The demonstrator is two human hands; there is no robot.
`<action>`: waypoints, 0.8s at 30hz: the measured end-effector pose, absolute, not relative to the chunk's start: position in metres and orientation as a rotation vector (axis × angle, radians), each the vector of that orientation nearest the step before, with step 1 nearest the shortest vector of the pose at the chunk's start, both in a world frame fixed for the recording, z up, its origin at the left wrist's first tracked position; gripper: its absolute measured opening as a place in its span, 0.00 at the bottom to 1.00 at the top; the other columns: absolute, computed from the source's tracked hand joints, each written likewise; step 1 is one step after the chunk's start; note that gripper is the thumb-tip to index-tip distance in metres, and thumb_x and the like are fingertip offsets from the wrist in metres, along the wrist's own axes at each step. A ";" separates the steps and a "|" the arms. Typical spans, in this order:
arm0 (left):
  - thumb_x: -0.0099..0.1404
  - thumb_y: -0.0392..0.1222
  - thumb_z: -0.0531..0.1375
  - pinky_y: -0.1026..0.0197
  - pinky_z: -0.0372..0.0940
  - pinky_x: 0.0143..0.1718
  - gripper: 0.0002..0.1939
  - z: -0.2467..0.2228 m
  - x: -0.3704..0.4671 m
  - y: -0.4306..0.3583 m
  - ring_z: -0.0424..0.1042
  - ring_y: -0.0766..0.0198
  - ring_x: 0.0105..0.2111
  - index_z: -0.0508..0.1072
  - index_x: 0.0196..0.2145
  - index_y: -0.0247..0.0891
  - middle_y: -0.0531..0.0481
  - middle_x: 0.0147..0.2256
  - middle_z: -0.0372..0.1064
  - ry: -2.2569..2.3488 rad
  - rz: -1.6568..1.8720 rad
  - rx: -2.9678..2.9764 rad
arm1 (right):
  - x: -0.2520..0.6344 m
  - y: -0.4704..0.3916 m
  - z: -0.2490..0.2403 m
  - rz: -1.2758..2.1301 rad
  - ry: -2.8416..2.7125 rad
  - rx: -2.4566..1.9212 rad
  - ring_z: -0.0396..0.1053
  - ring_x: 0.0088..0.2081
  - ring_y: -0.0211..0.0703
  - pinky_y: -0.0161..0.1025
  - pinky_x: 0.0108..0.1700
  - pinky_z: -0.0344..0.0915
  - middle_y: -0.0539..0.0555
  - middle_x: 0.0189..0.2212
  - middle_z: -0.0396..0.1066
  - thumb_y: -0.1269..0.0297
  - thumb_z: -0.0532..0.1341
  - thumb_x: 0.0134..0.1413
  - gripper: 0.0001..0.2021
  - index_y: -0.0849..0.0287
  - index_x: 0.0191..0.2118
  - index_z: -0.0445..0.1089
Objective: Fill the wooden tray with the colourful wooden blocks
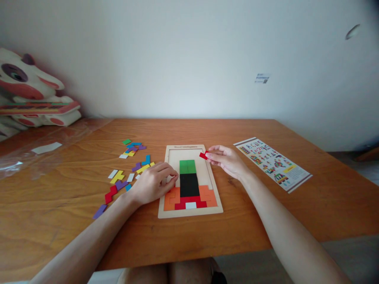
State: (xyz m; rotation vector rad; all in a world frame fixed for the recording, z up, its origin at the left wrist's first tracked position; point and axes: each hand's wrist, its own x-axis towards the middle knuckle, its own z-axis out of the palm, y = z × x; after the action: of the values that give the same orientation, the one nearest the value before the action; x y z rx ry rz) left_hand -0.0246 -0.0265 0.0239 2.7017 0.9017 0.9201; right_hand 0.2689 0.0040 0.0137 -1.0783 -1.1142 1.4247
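At the far left corner of the counter [242,225] stands an animal-shaped toy [38,85], with clear plastic wrap [79,130] spread in front of it. On the counter's left half lie loose flat pieces in green, blue, purple, yellow, red and white, among them a purple piece [100,211] nearest the near edge; some touch or overlap, and none of these sits in the tray. The left hand [154,183] is over the tray's left rim, thumb and fingertips drawn close together; whether they pinch anything, I cannot tell. It hides part of that rim and perhaps some pieces.

The wooden tray [189,213] lies flat around the counter's middle, partly filled: orange blocks [209,194] at both sides of its near end, red around a white piece [191,205] between them, then a black block [189,185] and a green block [187,166] in a column. Pale wood shows beyond and beside the column. Above the tray's far right corner, the right hand [226,159] pinches a red piece [203,155]. Towards the counter's right edge lies a printed sheet [274,163].
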 end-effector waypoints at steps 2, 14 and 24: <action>0.68 0.38 0.57 0.62 0.68 0.39 0.07 0.024 -0.025 -0.026 0.73 0.63 0.35 0.75 0.36 0.38 0.47 0.35 0.74 0.893 0.920 2.710 | 0.274 0.005 0.013 1.351 -1.272 -1.125 0.73 0.33 0.37 0.38 0.40 0.69 0.50 0.33 0.79 0.56 0.76 0.39 0.15 0.56 0.34 0.77; 0.68 0.36 0.57 0.60 0.68 0.42 0.07 0.017 -0.027 -0.023 0.73 0.61 0.39 0.76 0.39 0.38 0.46 0.38 0.74 0.880 0.776 2.760 | 0.270 -0.008 0.021 1.240 -1.917 -1.333 0.77 0.40 0.47 0.42 0.45 0.69 0.54 0.38 0.81 0.53 0.71 0.47 0.13 0.55 0.36 0.80; 0.68 0.36 0.56 0.61 0.67 0.40 0.08 0.017 -0.026 -0.023 0.73 0.62 0.36 0.76 0.38 0.38 0.46 0.36 0.74 0.881 0.711 2.738 | 0.269 -0.012 0.025 1.064 -2.175 -1.345 0.67 0.30 0.39 0.36 0.31 0.60 0.53 0.31 0.77 0.50 0.68 0.50 0.15 0.56 0.36 0.80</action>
State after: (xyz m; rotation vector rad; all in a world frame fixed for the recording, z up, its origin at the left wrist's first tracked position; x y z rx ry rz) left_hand -0.0260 -0.0230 0.0171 2.7384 0.8810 0.7113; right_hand 0.2688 -0.0119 0.0246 -1.3450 -2.1752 1.0645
